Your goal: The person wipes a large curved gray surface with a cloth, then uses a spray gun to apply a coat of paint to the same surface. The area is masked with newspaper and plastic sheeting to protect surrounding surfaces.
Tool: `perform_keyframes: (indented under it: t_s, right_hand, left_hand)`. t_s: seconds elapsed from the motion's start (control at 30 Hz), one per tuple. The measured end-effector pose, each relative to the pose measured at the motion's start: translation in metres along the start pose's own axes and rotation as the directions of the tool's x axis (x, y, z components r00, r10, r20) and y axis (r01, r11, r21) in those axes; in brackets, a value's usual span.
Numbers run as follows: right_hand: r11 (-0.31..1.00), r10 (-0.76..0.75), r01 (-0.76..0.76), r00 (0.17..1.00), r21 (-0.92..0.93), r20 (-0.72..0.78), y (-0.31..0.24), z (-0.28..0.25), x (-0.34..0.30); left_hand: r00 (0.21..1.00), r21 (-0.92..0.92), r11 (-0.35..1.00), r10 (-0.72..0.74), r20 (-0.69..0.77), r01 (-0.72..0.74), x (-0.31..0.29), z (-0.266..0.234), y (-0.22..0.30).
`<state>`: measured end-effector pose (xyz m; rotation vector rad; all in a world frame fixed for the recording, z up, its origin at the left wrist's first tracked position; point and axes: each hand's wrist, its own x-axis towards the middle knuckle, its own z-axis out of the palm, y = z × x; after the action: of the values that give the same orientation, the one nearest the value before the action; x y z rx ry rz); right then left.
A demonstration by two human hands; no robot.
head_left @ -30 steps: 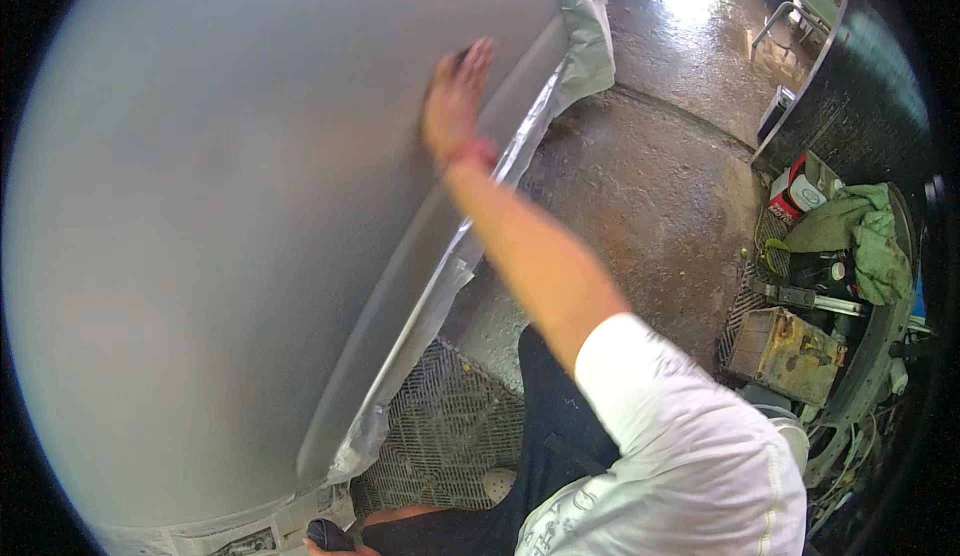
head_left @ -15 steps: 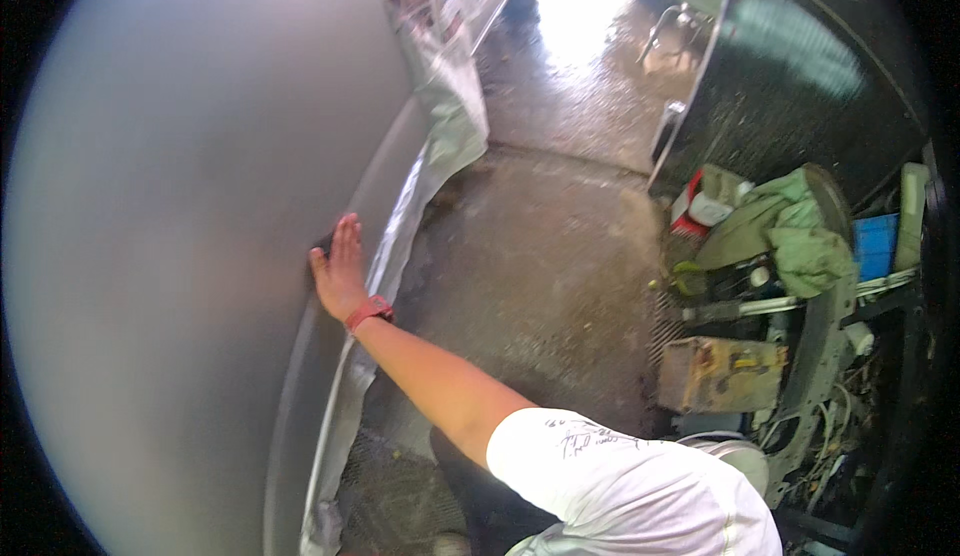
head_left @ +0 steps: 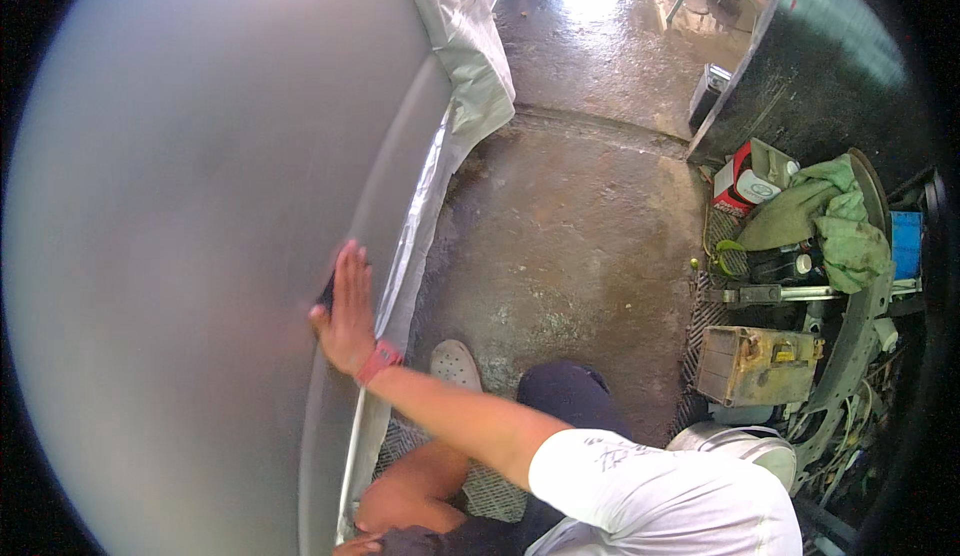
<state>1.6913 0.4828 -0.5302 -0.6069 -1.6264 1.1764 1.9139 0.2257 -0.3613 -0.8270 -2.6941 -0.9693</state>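
My right hand, with a red band at its wrist, lies on the smooth silver-grey panel near its lower edge. Under its palm is a small black pad, mostly hidden; the thumb is at its side and the fingers stretch over it. Whitish masking film runs along the panel's edge, with printed paper farther up. At the bottom edge of the picture, a bit of skin beside the panel looks like my left hand; its fingers are too cut off to read.
A dirty boxy battery, a white bucket, a green cloth and a red-and-white can crowd the right side. A dark panel stands behind them. My bent knee and a clog are on the wet concrete floor.
The view has shifted, and my right hand shows lower in the picture, still flat on the panel. My knee, the clog and the bit of skin at the bottom have come into view.
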Motion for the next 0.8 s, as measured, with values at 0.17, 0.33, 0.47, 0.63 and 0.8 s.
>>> perform_keyframes:
  t_s: [0.17, 0.33, 0.47, 0.63, 0.8]
  right_hand:
    - [0.998, 0.002, -0.008, 0.996, -0.060, -0.093, 0.061, -0.030, 0.129]
    - [0.984, 0.110, -0.133, 0.975, -0.114, -0.194, 0.145, -0.090, 0.303]
    - [-0.037, 0.093, 0.229, 0.970, -0.973, 0.224, 0.040, -0.095, 0.279]
    - [0.684, -0.707, 0.710, 0.702, -0.165, 0.088, -0.051, -0.033, 0.141]
    - [0.795, -0.554, 0.519, 0.832, -0.313, -0.026, -0.024, -0.063, 0.250]
  left_hand:
    - [0.997, -0.005, 1.000, -0.022, 0.075, 0.022, 0.026, -0.003, -0.012]
    - [0.986, -0.053, 0.998, 0.039, 0.164, -0.030, 0.053, -0.002, -0.021]
    - [0.983, -0.021, 1.000, 0.020, 0.184, -0.017, 0.053, -0.007, -0.020]
    - [0.976, -0.043, 0.997, 0.072, 0.204, -0.064, 0.059, 0.003, -0.017]
    - [0.978, -0.053, 0.997, 0.068, 0.196, -0.059, 0.063, 0.004, -0.012]
